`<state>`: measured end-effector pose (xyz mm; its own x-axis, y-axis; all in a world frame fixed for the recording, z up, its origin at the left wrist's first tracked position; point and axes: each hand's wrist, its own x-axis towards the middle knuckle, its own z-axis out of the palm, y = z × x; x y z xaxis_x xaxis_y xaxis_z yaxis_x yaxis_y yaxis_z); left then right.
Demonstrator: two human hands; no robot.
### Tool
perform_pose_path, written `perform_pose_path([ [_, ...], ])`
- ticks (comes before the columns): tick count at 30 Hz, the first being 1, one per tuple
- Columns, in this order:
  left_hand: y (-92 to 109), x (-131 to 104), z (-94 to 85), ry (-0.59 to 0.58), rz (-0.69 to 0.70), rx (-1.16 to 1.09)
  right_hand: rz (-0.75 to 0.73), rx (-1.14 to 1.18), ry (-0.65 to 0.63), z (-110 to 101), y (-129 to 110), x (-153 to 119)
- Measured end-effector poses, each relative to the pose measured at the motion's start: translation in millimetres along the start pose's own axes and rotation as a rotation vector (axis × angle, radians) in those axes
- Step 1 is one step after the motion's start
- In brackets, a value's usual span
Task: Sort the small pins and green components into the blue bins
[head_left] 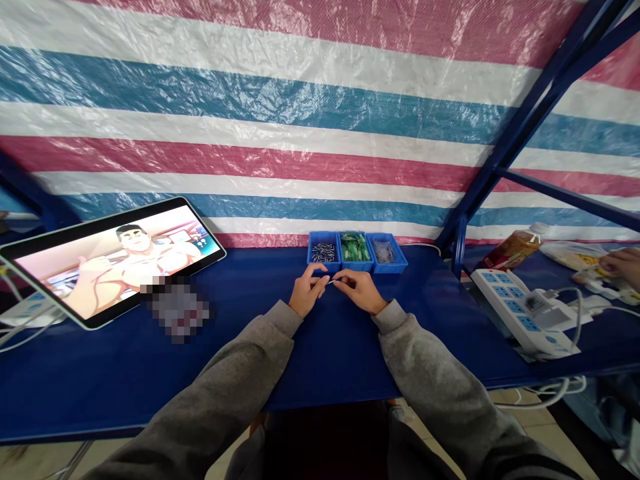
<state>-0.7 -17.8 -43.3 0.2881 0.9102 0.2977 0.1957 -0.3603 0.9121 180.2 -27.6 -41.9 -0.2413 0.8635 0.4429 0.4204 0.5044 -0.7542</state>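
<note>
My left hand and my right hand meet above the blue table, just in front of three small bins. Between their fingertips is a small thin whitish piece, too small to name, and both hands pinch it. Right behind the hands, the left blue bin holds many small metal pin-like parts. Green pieces fill the middle bin, and the right blue bin has clear or pale small pieces in it.
A tablet playing a cartoon leans at the left, with a blurred-out item before it. To the right are a blue frame post, a power strip with plugs, a drink bottle and another person's hand. Striped sheeting hangs behind.
</note>
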Motion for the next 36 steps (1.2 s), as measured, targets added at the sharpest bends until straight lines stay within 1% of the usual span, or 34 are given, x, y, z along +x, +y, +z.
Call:
perform_pose_path([
  [5,2,-1,-0.3,-0.001,-0.007,-0.009,0.004,-0.020,-0.020,0,-1,0],
  [10,0,1,-0.2,0.034,-0.004,0.025,0.027,-0.015,0.060,-5,-6,0],
  [14,-3,3,0.5,0.037,-0.008,0.054,0.053,-0.007,0.080,-7,-8,1],
  [16,-4,3,1.0,0.020,-0.008,0.058,0.063,-0.008,0.095,-6,-8,1],
  [19,-3,1,1.4,-0.039,0.013,0.068,0.072,-0.026,0.122,-5,-8,1],
  [20,-2,1,1.3,-0.040,0.026,0.070,0.076,-0.034,0.134,-5,-8,1],
  [22,0,4,0.3,0.008,0.057,0.090,0.089,-0.050,0.166,-6,-8,2],
  [24,4,11,-1.6,0.108,0.089,0.141,0.101,-0.066,0.200,-7,-7,2],
  [27,8,32,-4.9,0.263,0.129,0.274,0.104,-0.096,0.222,-8,-5,3],
  [29,8,48,-6.8,0.309,0.126,0.378,0.096,-0.118,0.220,-7,-4,3],
  [32,4,62,-8.7,0.352,0.044,0.468,0.090,-0.170,0.231,-7,-1,3],
  [34,-1,60,-9.7,0.350,0.038,0.473,0.097,-0.241,0.286,-11,2,3],
  [36,-6,50,-10.9,0.322,0.080,0.462,0.114,-0.341,0.386,-21,5,5],
])
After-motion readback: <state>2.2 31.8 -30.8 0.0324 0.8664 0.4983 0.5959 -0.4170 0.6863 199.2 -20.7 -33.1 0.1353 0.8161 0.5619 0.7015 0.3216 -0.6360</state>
